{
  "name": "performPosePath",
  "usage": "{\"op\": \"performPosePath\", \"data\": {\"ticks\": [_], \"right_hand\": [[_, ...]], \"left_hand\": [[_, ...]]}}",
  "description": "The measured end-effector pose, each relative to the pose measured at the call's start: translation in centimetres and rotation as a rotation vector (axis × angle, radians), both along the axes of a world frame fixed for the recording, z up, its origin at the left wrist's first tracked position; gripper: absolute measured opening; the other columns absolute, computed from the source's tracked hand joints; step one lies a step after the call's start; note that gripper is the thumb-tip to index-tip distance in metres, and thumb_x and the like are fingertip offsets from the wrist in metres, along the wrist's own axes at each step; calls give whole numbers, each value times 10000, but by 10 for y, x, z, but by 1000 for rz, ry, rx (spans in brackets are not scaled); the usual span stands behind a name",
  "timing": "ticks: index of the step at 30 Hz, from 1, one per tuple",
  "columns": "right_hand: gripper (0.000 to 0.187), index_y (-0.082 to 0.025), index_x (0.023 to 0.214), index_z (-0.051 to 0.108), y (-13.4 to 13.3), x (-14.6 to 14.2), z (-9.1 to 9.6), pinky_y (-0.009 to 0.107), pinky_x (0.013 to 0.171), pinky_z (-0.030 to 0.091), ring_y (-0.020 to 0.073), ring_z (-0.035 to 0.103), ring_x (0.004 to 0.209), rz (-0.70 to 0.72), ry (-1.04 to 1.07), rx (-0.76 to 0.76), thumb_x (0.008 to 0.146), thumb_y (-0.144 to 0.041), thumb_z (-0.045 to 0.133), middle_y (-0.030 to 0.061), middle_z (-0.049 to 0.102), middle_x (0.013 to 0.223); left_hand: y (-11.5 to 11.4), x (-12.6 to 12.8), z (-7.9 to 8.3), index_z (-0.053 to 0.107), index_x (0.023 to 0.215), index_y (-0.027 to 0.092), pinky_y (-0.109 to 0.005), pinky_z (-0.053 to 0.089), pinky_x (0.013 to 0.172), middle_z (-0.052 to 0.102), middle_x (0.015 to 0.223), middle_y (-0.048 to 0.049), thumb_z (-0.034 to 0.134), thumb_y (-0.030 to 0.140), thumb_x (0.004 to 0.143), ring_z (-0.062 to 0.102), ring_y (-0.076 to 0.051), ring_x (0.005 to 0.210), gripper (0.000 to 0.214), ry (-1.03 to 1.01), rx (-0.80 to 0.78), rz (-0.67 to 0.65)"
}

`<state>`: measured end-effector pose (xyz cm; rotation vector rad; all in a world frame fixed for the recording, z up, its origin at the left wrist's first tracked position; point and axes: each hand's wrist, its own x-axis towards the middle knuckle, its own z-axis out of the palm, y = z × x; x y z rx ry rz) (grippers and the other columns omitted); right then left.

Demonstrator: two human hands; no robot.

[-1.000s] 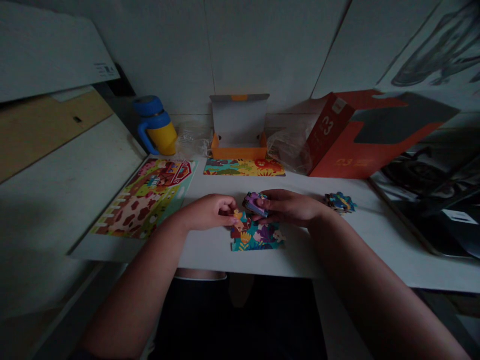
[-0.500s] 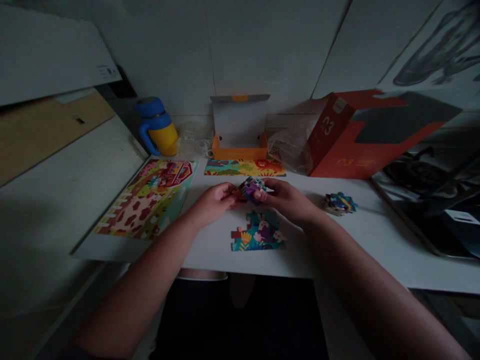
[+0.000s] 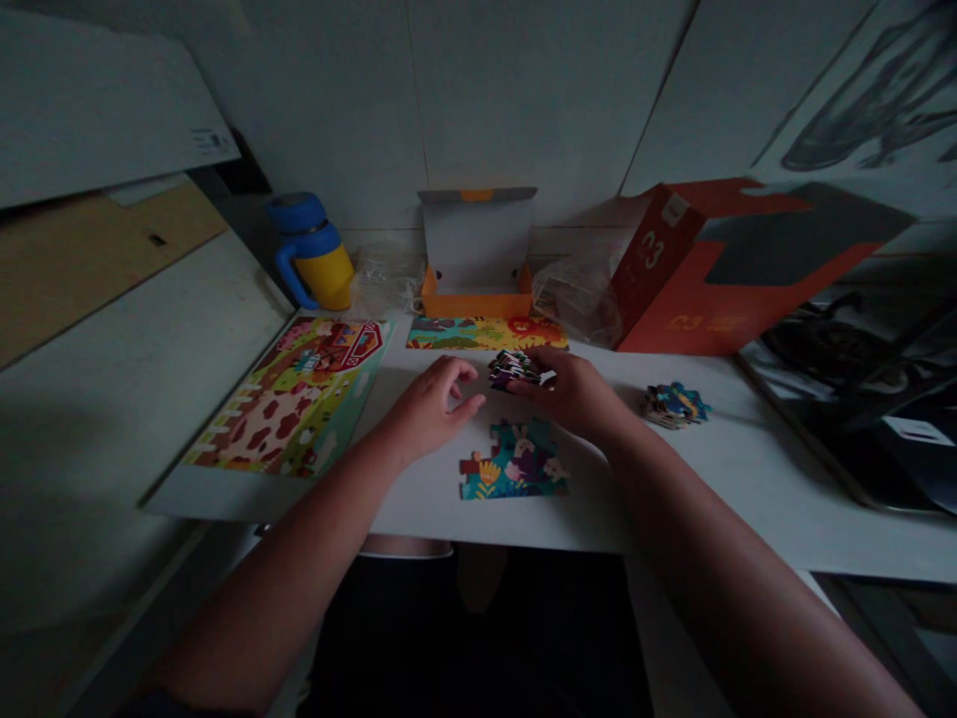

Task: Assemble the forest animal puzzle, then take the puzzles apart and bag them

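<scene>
On the far side of the part-built puzzle (image 3: 514, 467), the left hand (image 3: 432, 404) has let go, loosely spread and empty; the right hand (image 3: 575, 394) alone now pinches the stack of pieces (image 3: 515, 369).

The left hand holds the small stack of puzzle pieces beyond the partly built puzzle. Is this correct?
No: in the head view the right hand holds the small stack of puzzle pieces beyond the partly built puzzle; the left hand is open beside it.
</scene>
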<state>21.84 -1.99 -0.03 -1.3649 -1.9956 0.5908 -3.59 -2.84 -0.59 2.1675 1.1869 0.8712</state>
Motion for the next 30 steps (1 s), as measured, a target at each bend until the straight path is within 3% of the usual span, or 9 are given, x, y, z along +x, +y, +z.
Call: {"op": "performPosePath", "data": {"ticks": [5, 8, 14, 17, 19, 22, 26, 30], "right_hand": [[435, -184, 1255, 704, 7, 4, -11, 400, 921, 545, 301, 719, 1056, 7, -195, 17, 896, -421, 771, 142, 761, 1209], [458, -165, 1281, 685, 8, 3, -14, 398, 942, 542, 304, 716, 1087, 17, -217, 35, 921, -439, 752, 160, 749, 1240], [418, -174, 1257, 691, 6, 1, -10, 412, 944, 539, 311, 709, 1092, 3, -227, 59, 921, -418, 743, 158, 747, 1232], [423, -179, 1227, 699, 7, 2, -6, 419, 889, 543, 313, 714, 1021, -96, -178, 74, 902, -446, 747, 152, 760, 1177], [438, -188, 1185, 709, 8, 5, -5, 397, 782, 546, 287, 715, 883, -164, -85, 14, 905, -524, 726, 126, 776, 1064], [490, -211, 1124, 717, 11, 11, -6, 344, 636, 521, 232, 679, 718, -150, 143, -162, 916, -651, 662, 78, 770, 935], [518, -219, 1039, 726, 13, 16, -12, 311, 587, 499, 208, 645, 694, -108, 289, -248, 874, -708, 688, 64, 755, 903], [510, -228, 1033, 732, 14, 14, -14, 308, 586, 500, 205, 637, 704, -85, 362, -284, 855, -706, 716, 65, 754, 927]], "left_hand": [[-16, 6, 14, 639, 1097, 238, -419, 478, 1044, 645, 1188, -83, 930, 579, 685, 606, -286, 1151, 609, 172, 81, -423], [-23, 13, 12, 646, 1147, 248, -441, 433, 1094, 632, 1272, -95, 952, 598, 628, 597, -309, 1202, 697, 248, 80, -536], [-20, 10, 8, 662, 1147, 268, -423, 425, 1106, 610, 1327, -78, 925, 431, 737, 579, -293, 1263, 514, 302, 60, -482], [-15, 4, 10, 640, 1213, 251, -426, 437, 1095, 623, 1306, -82, 880, 332, 772, 592, -288, 1238, 509, 318, 58, -408], [-13, 3, 10, 626, 1247, 241, -428, 448, 1081, 639, 1272, -83, 839, 310, 801, 603, -288, 1217, 498, 328, 64, -364], [-12, 2, 8, 635, 1218, 243, -424, 465, 1049, 654, 1224, -72, 804, 306, 827, 619, -284, 1176, 431, 346, 87, -330], [-9, -1, 6, 637, 1149, 246, -405, 491, 993, 662, 1157, -50, 813, 316, 818, 638, -269, 1099, 381, 373, 101, -292], [-8, -4, 4, 609, 1203, 236, -414, 497, 1014, 656, 1202, -65, 815, 391, 846, 629, -280, 1147, 440, 372, 100, -197]]}}
